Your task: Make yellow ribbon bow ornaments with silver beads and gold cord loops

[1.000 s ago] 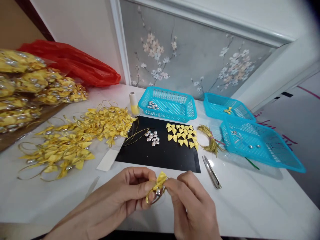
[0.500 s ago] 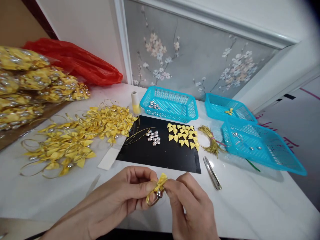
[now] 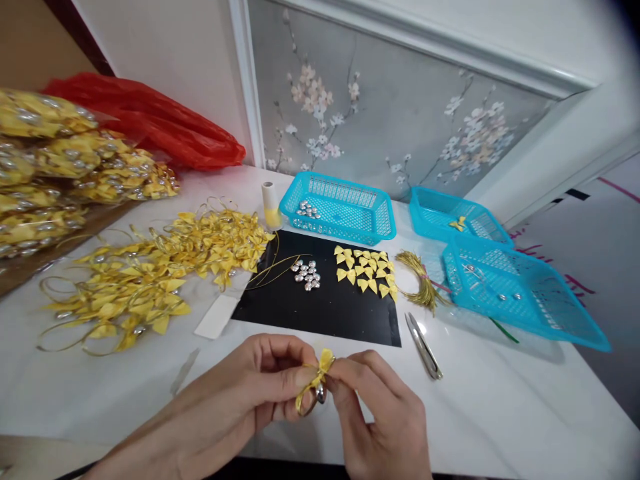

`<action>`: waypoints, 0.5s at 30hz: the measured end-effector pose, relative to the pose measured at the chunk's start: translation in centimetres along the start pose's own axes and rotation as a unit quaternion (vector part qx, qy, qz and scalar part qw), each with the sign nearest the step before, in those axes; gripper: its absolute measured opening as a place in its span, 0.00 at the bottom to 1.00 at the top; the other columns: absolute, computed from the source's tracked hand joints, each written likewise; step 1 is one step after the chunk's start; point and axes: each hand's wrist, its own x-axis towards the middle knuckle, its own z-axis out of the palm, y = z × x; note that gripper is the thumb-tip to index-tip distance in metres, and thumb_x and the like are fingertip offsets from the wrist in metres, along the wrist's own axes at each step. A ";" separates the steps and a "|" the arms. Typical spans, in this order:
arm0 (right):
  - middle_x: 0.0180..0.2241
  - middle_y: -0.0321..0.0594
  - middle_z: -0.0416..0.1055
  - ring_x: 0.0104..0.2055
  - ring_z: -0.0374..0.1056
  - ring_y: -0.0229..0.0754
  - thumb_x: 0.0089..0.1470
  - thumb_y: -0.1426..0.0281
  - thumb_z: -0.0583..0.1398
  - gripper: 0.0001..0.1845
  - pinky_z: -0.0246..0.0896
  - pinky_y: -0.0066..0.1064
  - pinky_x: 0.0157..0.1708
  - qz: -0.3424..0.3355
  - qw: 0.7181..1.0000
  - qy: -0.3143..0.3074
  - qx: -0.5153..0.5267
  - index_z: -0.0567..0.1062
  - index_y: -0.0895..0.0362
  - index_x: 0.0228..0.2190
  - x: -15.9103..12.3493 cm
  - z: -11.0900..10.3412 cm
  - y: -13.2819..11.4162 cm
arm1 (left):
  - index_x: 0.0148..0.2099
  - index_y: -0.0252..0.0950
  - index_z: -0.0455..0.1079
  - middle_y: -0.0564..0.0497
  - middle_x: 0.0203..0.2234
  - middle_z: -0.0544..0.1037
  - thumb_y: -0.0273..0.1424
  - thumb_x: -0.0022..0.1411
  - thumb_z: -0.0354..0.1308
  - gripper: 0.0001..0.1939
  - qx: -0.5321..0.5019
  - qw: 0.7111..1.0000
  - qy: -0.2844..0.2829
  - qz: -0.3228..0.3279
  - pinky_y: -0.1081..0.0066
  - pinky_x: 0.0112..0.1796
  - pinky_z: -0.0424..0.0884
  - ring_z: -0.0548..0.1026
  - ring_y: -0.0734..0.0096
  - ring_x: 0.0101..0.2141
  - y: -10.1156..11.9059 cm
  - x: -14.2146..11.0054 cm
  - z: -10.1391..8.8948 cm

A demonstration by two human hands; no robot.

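Near the table's front edge, my left hand and my right hand both pinch one small yellow ribbon bow that carries a silver bead and a gold cord loop. The fingers of both hands are closed on it. Just beyond my hands lies a black mat with a cluster of silver beads and several loose yellow bows. A bundle of gold cords rests at the mat's right edge.
A large heap of finished yellow bows spreads at the left, with bagged ones and a red plastic bag behind. Three blue baskets stand at the back and right. Small snips lie right of my hands. A white tube stands upright.
My hands and the bow have dropped slightly toward the table's front edge; the pinch on the bow holds. Nothing else on the table has moved.
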 end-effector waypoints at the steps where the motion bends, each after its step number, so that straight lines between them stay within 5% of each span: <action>1: 0.28 0.36 0.71 0.27 0.70 0.35 0.60 0.79 0.55 0.12 0.67 0.24 0.28 0.005 1.000 0.010 0.000 0.77 0.54 0.37 0.1 0.0 -0.2 | 0.29 0.33 0.77 0.54 0.20 0.74 0.30 0.53 0.71 0.07 0.006 1.000 -0.004 0.006 0.80 0.27 0.63 0.66 0.79 0.23 0.1 0.1 0.1; 7: 0.34 0.36 0.79 0.31 0.77 0.37 0.61 0.76 0.56 0.08 0.70 0.22 0.28 0.016 0.994 0.054 -0.090 0.72 0.52 0.39 -0.1 0.0 -1.1 | 0.29 0.34 0.77 0.55 0.21 0.73 0.32 0.51 0.71 0.08 0.068 0.996 0.031 0.047 0.77 0.28 0.63 0.65 0.76 0.25 0.3 -0.1 0.8; 11: 0.33 0.38 0.79 0.29 0.76 0.39 0.64 0.74 0.52 0.10 0.68 0.25 0.23 -0.008 0.992 0.039 -0.124 0.71 0.52 0.42 0.1 -0.7 -1.4 | 0.29 0.34 0.78 0.55 0.21 0.73 0.33 0.56 0.66 0.08 0.157 0.983 0.051 0.077 0.75 0.30 0.64 0.66 0.73 0.26 0.4 -0.5 1.1; 15: 0.34 0.39 0.74 0.32 0.72 0.38 0.62 0.74 0.55 0.08 0.69 0.27 0.30 -0.035 0.990 0.043 -0.129 0.73 0.52 0.40 0.7 -1.4 -1.3 | 0.28 0.36 0.77 0.55 0.21 0.73 0.34 0.56 0.66 0.08 0.209 0.968 0.076 0.115 0.75 0.29 0.64 0.67 0.72 0.26 0.6 -0.5 1.1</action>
